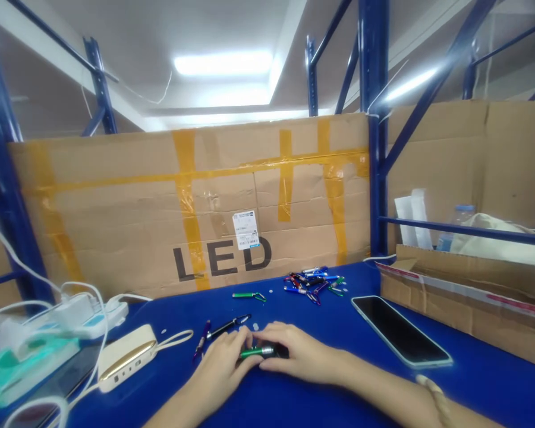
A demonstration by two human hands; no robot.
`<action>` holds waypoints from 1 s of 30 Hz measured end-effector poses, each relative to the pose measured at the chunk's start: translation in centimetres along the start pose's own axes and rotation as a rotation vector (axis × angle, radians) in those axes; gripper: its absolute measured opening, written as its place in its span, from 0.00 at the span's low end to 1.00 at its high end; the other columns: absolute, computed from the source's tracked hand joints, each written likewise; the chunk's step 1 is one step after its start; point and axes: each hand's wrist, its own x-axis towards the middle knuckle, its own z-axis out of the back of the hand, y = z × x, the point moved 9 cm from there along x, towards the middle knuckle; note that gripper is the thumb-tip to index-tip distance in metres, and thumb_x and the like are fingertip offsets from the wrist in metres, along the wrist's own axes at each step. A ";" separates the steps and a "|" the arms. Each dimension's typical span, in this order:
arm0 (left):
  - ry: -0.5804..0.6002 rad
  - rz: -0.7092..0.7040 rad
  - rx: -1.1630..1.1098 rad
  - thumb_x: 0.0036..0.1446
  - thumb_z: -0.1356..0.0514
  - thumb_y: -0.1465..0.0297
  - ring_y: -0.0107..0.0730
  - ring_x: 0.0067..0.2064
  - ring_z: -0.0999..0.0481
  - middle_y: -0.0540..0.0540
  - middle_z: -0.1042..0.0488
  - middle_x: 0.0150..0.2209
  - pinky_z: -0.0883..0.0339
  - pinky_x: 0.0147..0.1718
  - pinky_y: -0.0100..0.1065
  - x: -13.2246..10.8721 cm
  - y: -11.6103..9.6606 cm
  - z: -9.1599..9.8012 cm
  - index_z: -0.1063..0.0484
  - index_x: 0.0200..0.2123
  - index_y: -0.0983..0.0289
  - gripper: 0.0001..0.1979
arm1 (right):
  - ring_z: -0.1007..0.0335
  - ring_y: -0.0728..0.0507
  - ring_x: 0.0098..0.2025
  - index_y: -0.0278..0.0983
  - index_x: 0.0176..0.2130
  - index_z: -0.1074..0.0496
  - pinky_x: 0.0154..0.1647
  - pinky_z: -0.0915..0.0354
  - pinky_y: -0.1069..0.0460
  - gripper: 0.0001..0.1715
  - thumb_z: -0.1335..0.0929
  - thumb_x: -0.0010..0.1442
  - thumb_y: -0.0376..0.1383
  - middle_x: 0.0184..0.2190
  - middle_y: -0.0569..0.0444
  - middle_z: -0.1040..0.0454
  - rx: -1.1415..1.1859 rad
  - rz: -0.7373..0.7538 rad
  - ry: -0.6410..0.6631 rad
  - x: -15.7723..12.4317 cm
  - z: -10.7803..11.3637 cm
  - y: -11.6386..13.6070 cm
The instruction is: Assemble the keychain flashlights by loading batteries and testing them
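Note:
Both hands meet near the front middle of the blue table. A slim green metal tube with a silver end, much like a keychain flashlight [252,352], lies between them. My left hand [223,361] is closed on its green part with thumb and fingers. My right hand [301,351] curls round its silver end, beside something dark that the fingers partly hide. Just beyond my left hand lie a black keychain flashlight [225,327] with a clip and a purple one [202,340]. Farther back, a green one [248,295] with a carabiner lies alone.
Several colourful keychain flashlights [314,282] are heaped at the back. To the right lie a phone [401,330] and an open cardboard box [468,303]. On the left are a cream power bank [128,356], power strips [93,321] and white cables. A taped cardboard sheet [138,232] stands behind.

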 end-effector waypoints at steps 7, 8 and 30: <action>-0.013 0.107 -0.118 0.60 0.53 0.60 0.30 0.34 0.30 0.49 0.30 0.30 0.38 0.35 0.29 0.4 0.8 -0.5 0.42 0.30 0.60 0.11 | 0.29 0.45 0.42 0.43 0.45 0.27 0.44 0.39 0.54 0.14 0.36 0.59 0.38 0.41 0.54 0.24 0.049 -0.084 -0.071 0.0 -0.1 -1.2; 0.002 0.094 -0.121 0.59 0.53 0.59 0.30 0.33 0.31 0.50 0.31 0.30 0.38 0.34 0.28 0.5 1.0 -0.9 0.42 0.30 0.60 0.11 | 0.29 0.44 0.42 0.43 0.44 0.27 0.45 0.39 0.54 0.14 0.37 0.59 0.38 0.41 0.54 0.24 0.059 -0.110 -0.084 0.0 -0.1 -1.5; -0.263 0.138 0.159 0.55 0.48 0.64 0.39 0.40 0.33 0.54 0.30 0.35 0.40 0.40 0.39 1.4 3.2 1.8 0.33 0.42 0.59 0.11 | 0.30 0.42 0.41 0.40 0.41 0.30 0.39 0.39 0.51 0.16 0.43 0.63 0.40 0.39 0.53 0.25 -0.149 -0.361 -0.151 0.6 0.5 -5.0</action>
